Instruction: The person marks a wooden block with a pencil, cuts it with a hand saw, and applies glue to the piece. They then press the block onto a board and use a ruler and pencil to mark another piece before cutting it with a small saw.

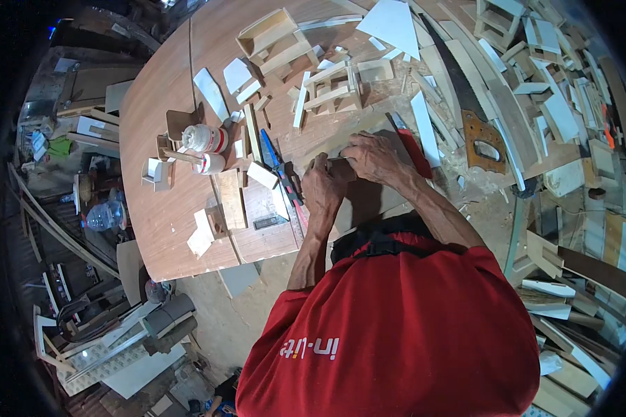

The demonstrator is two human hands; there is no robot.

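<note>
Gripping a small brown piece (341,169) between them, the left hand (323,186) and the right hand (374,159) sit close together, fingers bent over it, to the left of the handsaw (483,141). The knuckles hide the exact hold and most of the piece's shape, so I cannot tell how firmly each fingertip bears on it.

The likeliest trouble is a slip: if one hand presses harder than the other, the piece could twist out of line or skid, and a fingertip could catch on an edge.

Crowding is the next risk. Left of the handsaw, beyond the left hand, lies a blue-and-black tool (270,152); a sideways swing of that wrist could knock it. Between the right hand and the handsaw are a red object (414,149) and a white strip (425,129), which the right forearm could shove towards the saw. Farther left of the handsaw, the glue jar (207,138) could tip if loose wood were pushed into it. The saw's teeth look exposed, so a careless reach to that side could scrape the skin.
</note>
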